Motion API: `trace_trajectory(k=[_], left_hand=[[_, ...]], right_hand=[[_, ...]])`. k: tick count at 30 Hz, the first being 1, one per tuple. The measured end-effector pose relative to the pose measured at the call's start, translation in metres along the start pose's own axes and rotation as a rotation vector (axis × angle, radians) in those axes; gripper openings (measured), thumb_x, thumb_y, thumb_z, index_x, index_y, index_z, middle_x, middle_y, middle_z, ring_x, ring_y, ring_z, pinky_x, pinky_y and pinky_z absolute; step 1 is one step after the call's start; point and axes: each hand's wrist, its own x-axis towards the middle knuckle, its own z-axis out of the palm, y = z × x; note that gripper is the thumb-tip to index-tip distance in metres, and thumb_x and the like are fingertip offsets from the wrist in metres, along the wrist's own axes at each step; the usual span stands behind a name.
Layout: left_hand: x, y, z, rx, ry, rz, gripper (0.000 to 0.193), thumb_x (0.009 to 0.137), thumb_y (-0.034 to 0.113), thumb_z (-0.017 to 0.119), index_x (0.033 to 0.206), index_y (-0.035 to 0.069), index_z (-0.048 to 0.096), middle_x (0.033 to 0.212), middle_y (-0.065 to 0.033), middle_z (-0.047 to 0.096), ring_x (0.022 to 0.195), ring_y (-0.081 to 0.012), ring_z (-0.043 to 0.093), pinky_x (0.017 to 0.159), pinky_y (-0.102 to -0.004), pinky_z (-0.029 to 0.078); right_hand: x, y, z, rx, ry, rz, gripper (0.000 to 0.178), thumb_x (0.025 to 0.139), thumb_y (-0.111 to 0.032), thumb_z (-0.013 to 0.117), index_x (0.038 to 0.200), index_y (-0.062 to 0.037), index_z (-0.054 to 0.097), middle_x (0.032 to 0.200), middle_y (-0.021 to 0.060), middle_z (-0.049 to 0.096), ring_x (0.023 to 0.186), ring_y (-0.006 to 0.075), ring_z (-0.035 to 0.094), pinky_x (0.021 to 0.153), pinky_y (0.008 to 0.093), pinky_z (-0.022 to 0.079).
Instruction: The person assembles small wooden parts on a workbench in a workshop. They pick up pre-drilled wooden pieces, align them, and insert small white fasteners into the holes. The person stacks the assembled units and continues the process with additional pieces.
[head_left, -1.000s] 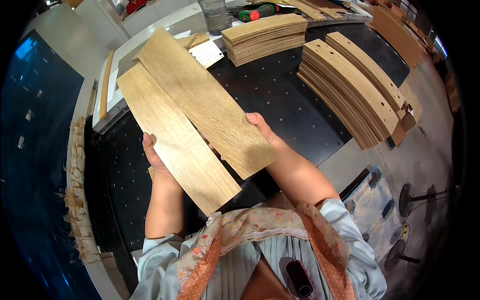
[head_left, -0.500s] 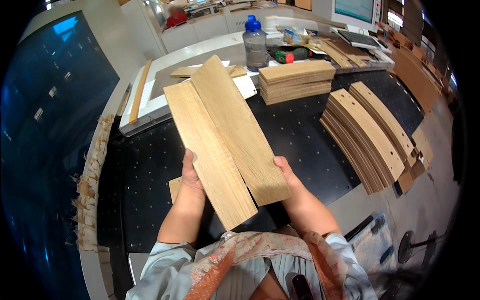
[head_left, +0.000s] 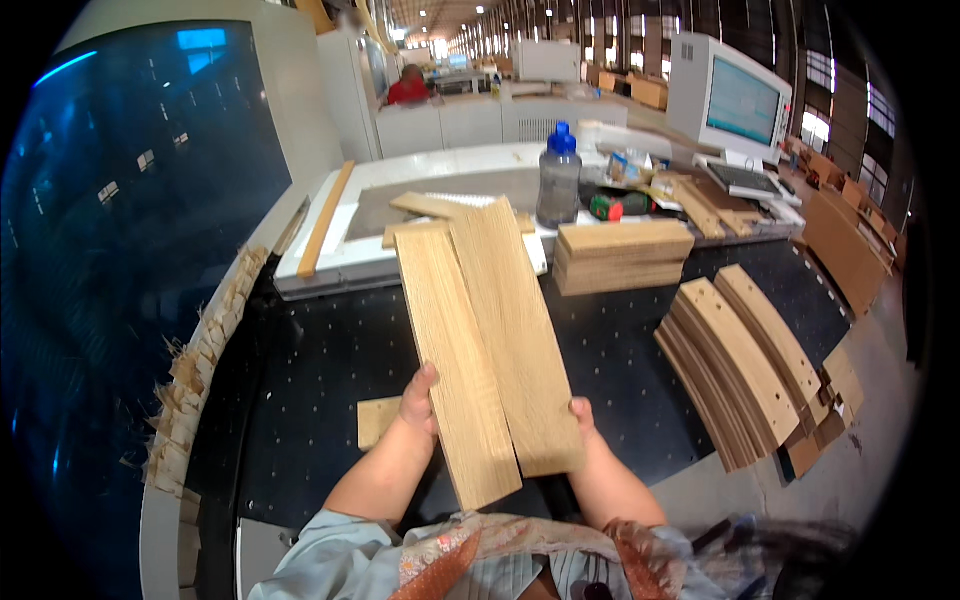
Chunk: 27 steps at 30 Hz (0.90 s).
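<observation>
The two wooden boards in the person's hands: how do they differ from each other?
The left board lies on top, its near end reaching closer to the person; the right board sits partly beneath it and reaches farther away. The left hand grips the left board, the right hand the right board. Both are flat, light-coloured rectangular planks with similar grain.

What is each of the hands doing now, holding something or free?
Left hand: closed on the edge of the left wooden board.
Right hand: gripping the edge of the right wooden board.
</observation>
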Motion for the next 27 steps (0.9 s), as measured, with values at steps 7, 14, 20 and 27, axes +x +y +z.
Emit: trace_trajectory(k=[7, 14, 20, 27], left_hand=[[0.013, -0.008, 0.008, 0.092, -0.064, 0.044, 0.081, 0.073, 0.046, 0.076, 0.133, 0.004, 0.043, 0.124, -0.0157, 0.055, 0.116, -0.0298, 0.054, 0.093, -0.0464, 0.049], [0.007, -0.011, -0.017, 0.103, 0.063, -0.032, 0.104, 0.073, 0.088, 0.024, 0.124, 0.002, 0.052, 0.109, -0.0176, 0.061, 0.089, -0.0291, 0.065, 0.074, -0.0420, 0.056], [0.010, -0.019, -0.004, -0.095, 0.137, -0.053, 0.061, 0.093, 0.052, 0.040, 0.118, -0.003, 0.055, 0.097, -0.0163, 0.065, 0.074, -0.0280, 0.065, 0.062, -0.0373, 0.058], [0.014, -0.021, 0.006, -0.058, 0.334, -0.083, 0.028, 0.092, 0.025, 0.052, 0.106, 0.001, 0.059, 0.073, -0.0083, 0.057, 0.062, -0.0217, 0.055, 0.054, -0.0320, 0.049]], right_hand=[[-0.009, -0.003, 0.008, -0.179, 0.046, -0.093, 0.073, 0.070, -0.028, 0.068, 0.133, 0.0009, 0.044, 0.120, 0.0227, 0.058, 0.105, 0.0366, 0.060, 0.090, 0.0489, 0.050], [-0.011, -0.004, 0.020, -0.181, -0.076, -0.110, 0.100, 0.064, -0.041, 0.071, 0.142, 0.0021, 0.026, 0.131, 0.0273, 0.042, 0.115, 0.0375, 0.051, 0.089, 0.0499, 0.052], [-0.022, 0.002, 0.023, -0.077, -0.121, -0.116, 0.107, 0.057, -0.033, 0.073, 0.145, 0.0013, 0.022, 0.136, 0.0292, 0.038, 0.117, 0.0400, 0.050, 0.092, 0.0540, 0.048], [-0.033, -0.005, 0.018, -0.289, 0.028, -0.279, 0.082, 0.063, -0.012, 0.066, 0.138, 0.0018, 0.035, 0.129, 0.0210, 0.049, 0.119, 0.0342, 0.052, 0.100, 0.0497, 0.042]])
